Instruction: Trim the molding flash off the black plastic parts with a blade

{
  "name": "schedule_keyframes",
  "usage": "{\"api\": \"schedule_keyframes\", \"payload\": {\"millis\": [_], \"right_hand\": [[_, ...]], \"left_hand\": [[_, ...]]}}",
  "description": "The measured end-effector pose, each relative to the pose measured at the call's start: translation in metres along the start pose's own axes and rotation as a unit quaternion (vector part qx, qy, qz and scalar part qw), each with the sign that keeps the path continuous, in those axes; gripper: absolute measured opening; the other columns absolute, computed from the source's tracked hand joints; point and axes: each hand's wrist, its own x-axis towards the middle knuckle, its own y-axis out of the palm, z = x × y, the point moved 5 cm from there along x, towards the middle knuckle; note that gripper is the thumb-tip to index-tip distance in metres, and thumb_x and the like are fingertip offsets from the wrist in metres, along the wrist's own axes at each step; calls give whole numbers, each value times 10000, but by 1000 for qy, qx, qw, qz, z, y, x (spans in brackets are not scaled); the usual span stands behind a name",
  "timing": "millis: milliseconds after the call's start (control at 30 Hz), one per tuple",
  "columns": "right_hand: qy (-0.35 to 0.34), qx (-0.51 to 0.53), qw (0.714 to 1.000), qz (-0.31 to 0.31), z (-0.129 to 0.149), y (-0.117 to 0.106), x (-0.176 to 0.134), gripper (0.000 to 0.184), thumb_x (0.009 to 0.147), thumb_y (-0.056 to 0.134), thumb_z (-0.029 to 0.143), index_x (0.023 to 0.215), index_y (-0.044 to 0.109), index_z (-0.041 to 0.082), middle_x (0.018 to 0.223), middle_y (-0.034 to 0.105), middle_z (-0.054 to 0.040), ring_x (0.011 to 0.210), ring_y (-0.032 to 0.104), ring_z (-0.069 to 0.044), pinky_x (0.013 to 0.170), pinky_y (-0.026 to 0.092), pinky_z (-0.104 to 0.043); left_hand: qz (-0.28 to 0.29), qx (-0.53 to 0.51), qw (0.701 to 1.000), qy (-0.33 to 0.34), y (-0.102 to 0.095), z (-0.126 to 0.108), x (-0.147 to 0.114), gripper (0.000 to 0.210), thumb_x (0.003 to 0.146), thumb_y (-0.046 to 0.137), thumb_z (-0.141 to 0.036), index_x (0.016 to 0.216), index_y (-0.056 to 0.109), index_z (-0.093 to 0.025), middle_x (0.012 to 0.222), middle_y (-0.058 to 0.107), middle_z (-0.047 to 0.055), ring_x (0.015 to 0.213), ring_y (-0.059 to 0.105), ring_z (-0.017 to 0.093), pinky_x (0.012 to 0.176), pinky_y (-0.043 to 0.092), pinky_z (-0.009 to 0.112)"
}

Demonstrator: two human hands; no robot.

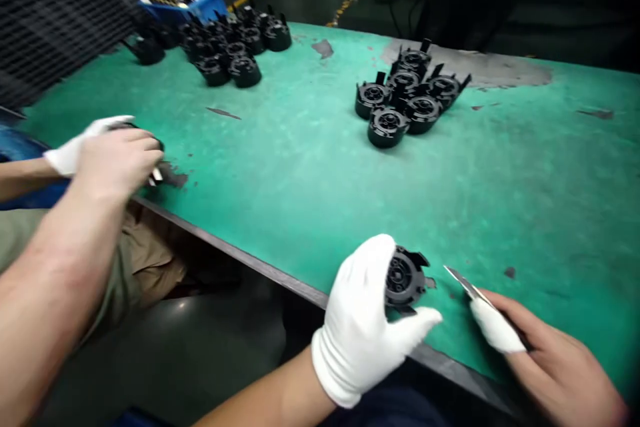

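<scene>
While gripped in gloved left hand (363,327), black part (404,278), right hand (555,360) beside

Black round parts clustered (407,95) on green table (300,167); blue bin (200,8) far left.

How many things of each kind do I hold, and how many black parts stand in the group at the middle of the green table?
black round parts, middle group: 6
black round part, in the left hand: 1
blade, in the right hand: 1
Total: 8
</scene>
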Motion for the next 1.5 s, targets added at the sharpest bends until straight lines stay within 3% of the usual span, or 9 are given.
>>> {"api": "schedule_keyframes", "payload": {"millis": [67,467,633,800,1033,1233,1367,1500], "right_hand": [[0,-10,1000,19,-5,2,-1,318,1122,411,319,1406,551,284,1120,721,-7,835,740,-209,618,607,-212],[-15,8,1000,23,-12,7,-2,336,1126,450,333,1453,519,303,1208,695,10,922,728,-182,775,604,-186],[-16,84,994,68,5,0,3,342,1174,378,317,1484,511,372,1373,603,36,1211,609,-182,996,514,-230],[-63,61,991,102,27,-18,21,385,1179,322,316,1519,468,419,1120,622,10,989,633,-178,783,511,-275],[-133,-60,984,105,32,-23,44,404,1191,235,344,1535,445,371,1013,578,-10,859,606,-212,799,473,-368],[-124,-110,984,68,34,-27,49,425,1204,222,410,1499,509,301,955,568,-19,810,587,-216,655,415,-338],[-125,-71,987,66,38,-26,44,406,1212,250,401,1515,499,298,946,555,-2,804,576,-179,668,417,-303],[-105,-114,987,39,43,-22,44,427,1205,250,396,1468,563,276,905,549,-5,788,570,-190,643,391,-322]], "left_hand": [[9,1,1000,-2,1,0,3,957,804,804,-568,1548,349,-174,1489,553,185,1405,534,336,1183,494,520],[-5,9,1000,7,3,-2,5,882,814,817,-458,1518,388,-145,1485,552,186,1401,537,319,1179,498,478],[22,-23,999,7,1,-2,13,908,796,796,-327,1553,326,-154,1469,568,165,1374,565,299,1172,506,455],[63,-17,995,71,-4,-6,22,874,809,767,-301,1542,315,-152,1455,574,166,1397,541,287,1219,447,485],[82,-21,994,66,-5,-8,28,810,813,741,-258,1510,340,-165,1450,570,158,1387,544,276,1233,422,509],[82,-21,995,62,-4,-8,29,776,814,742,-262,1487,367,-171,1426,589,150,1361,562,281,1234,414,518],[73,-15,995,63,-3,-7,29,763,802,743,-270,1470,389,-159,1395,611,141,1330,583,289,1217,437,513],[52,-4,996,65,0,-8,27,752,800,753,-291,1456,414,-148,1358,626,141,1295,603,288,1177,483,476]]}}
